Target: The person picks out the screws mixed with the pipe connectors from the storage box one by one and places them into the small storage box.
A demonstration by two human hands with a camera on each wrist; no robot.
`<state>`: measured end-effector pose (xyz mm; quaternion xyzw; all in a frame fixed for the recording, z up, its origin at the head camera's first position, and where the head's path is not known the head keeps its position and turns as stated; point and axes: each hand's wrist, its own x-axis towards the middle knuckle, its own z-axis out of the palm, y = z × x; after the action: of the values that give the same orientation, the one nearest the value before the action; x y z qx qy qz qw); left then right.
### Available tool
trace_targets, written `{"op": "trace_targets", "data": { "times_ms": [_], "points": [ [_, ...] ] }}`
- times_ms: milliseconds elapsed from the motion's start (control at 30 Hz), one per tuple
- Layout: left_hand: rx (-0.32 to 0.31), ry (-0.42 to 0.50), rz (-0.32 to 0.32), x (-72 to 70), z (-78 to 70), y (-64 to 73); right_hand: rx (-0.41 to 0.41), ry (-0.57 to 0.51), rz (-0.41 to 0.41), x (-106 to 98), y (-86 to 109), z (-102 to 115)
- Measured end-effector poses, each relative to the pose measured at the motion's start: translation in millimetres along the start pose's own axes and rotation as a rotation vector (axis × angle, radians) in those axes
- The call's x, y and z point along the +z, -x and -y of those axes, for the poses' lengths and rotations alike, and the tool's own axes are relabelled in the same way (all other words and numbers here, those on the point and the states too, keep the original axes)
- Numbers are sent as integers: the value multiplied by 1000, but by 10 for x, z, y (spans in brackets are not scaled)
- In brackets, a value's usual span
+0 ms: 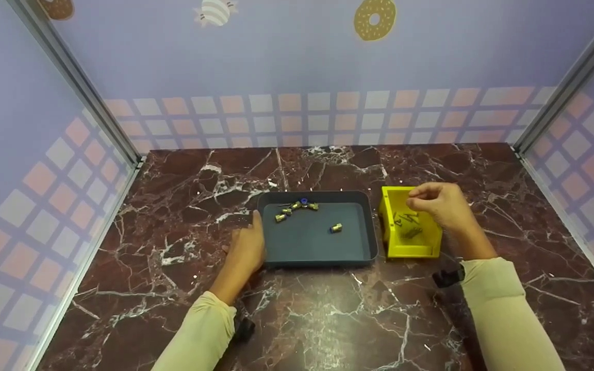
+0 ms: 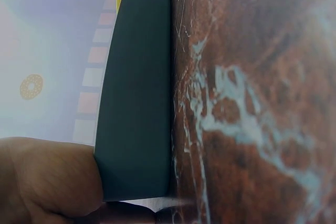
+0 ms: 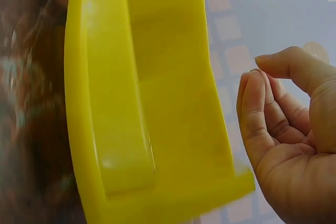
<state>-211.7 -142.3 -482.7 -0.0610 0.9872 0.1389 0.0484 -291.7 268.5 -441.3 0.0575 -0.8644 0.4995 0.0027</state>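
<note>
My left hand (image 1: 245, 246) rests against the left side of a dark grey tray (image 1: 317, 264), one finger stretched along its rim. In the left wrist view, the base of that hand touches the outer wall of the tray (image 2: 136, 93). Inside lie several brass fittings (image 1: 279, 218) with blue collars, most grouped at the back left. One more brass fitting (image 1: 336, 228) sits apart, right of the middle. Over a yellow bin (image 1: 414, 252) hovers my right hand (image 1: 444, 206), fingers bent toward the thumb. The right wrist view shows a narrow gap at those fingertips (image 3: 254, 73) and nothing between them.
Several small screw-like metal pieces (image 1: 408, 219) lie in the yellow bin, which stands just right of the tray. Both containers are on a dark red marbled table (image 1: 323, 314). Patterned panels (image 1: 297, 72) close off the back and both sides.
</note>
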Motion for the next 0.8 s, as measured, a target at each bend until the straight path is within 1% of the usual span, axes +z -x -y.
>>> {"op": "trace_targets", "data": {
  "times_ms": [167, 233, 300, 400, 533, 600, 700, 800],
  "points": [
    [-1, -4, -6, 9, 7, 3, -53, -59, 11, 184, -52, 117],
    [-4, 1, -7, 12, 5, 6, -60, -69, 14, 280, -79, 190],
    [-7, -1, -6, 13, 4, 8, -72, -55, 15, 385, -104, 276],
    [-1, -1, -6, 7, -1, 13, -90, -58, 40, 592, -172, 430],
    [3, -2, 4, -8, -9, 13, -123, -93, 74, 894, -282, 620],
    [-3, 0, 14, -12, -11, 11, -130, -99, 72, 1027, -328, 695],
    [-16, 6, 23, -18, -7, 6, -141, -77, 81, 1211, -394, 800],
    [-20, 16, 16, -24, -10, 14, -149, -53, 101, 1374, -454, 890]
  ]
}}
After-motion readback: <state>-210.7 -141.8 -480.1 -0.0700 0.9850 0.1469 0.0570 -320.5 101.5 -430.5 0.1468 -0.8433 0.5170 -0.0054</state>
